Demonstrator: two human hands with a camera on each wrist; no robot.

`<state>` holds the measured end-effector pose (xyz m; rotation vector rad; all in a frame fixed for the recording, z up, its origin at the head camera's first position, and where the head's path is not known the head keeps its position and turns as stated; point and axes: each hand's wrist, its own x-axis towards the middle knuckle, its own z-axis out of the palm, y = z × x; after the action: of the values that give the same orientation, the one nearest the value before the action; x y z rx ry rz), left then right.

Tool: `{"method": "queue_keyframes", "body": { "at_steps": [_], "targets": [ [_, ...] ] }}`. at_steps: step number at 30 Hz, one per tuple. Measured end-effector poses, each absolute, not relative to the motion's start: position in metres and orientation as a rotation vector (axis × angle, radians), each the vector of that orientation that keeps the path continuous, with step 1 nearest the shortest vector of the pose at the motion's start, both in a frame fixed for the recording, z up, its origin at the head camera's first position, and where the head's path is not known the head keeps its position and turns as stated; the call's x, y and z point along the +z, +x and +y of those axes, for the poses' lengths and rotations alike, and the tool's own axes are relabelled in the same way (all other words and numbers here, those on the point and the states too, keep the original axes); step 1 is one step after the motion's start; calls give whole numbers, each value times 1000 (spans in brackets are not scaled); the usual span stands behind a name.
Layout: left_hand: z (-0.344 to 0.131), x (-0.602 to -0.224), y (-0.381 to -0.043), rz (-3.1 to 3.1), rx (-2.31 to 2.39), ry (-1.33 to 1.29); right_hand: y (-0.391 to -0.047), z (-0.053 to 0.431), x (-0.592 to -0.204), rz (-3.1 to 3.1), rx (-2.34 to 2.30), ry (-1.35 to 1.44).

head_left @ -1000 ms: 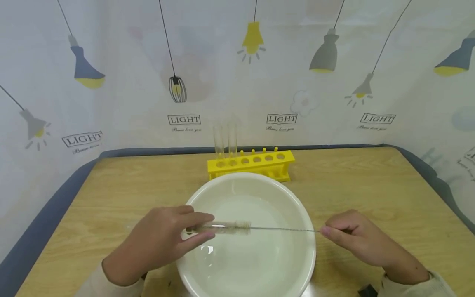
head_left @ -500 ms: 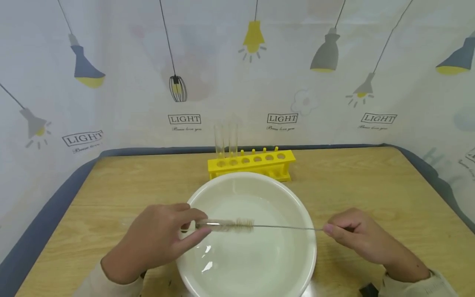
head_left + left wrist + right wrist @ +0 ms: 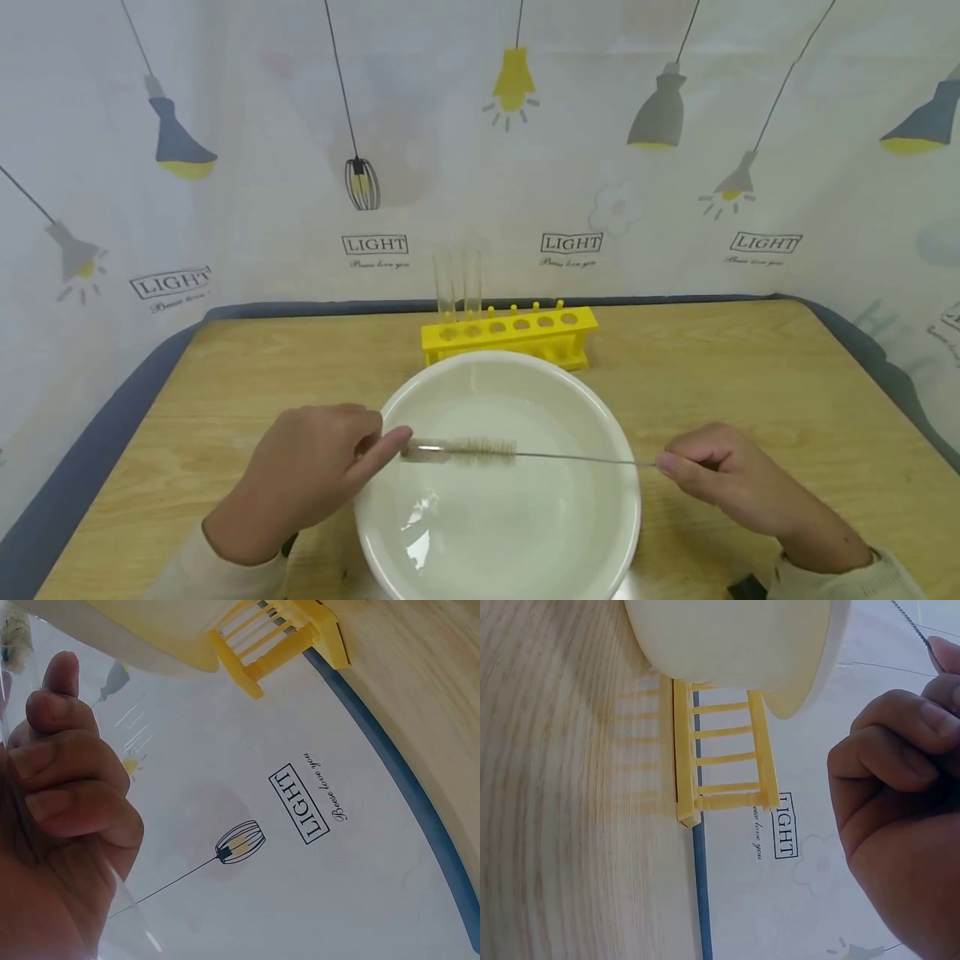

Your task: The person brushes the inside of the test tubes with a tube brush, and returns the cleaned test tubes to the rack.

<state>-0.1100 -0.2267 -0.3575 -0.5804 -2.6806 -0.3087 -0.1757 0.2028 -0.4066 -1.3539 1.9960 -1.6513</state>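
Note:
My left hand (image 3: 315,475) grips a clear glass test tube (image 3: 429,451), held level over the left side of a white basin (image 3: 632,500). Its thumb lies extended along the tube while the fingers curl around it, and the hand hides the tube's left end. A test tube brush (image 3: 487,452) with pale bristles lies in line with the tube, its bristles overlapping the tube's right part. The brush's thin twisted wire runs right across the basin. My right hand (image 3: 727,479) pinches the wire's end between thumb and index finger, just beyond the basin's right rim.
Behind the basin stands a yellow test tube rack (image 3: 510,333), with two upright glass tubes (image 3: 472,287) in its left holes. A small black object (image 3: 747,587) is by the right sleeve. A lamp-printed curtain (image 3: 480,167) borders the back of the wooden table (image 3: 757,367).
My left hand has slid left, and its fingers have curled in. More of the bristles show right of that hand. The right hand has shifted slightly right with the wire.

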Motion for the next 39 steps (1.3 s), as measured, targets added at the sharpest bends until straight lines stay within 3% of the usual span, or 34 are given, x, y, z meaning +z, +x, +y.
{"method": "queue_keyframes", "body": {
  "at_steps": [31, 39],
  "targets": [
    [-239, -357, -124, -2757, -236, -392, -181, 222, -398, 1940, -1779, -1308],
    [-245, -353, -125, -2763, -593, -354, -176, 208, -399, 1954, -1697, -1198]
  ]
}}
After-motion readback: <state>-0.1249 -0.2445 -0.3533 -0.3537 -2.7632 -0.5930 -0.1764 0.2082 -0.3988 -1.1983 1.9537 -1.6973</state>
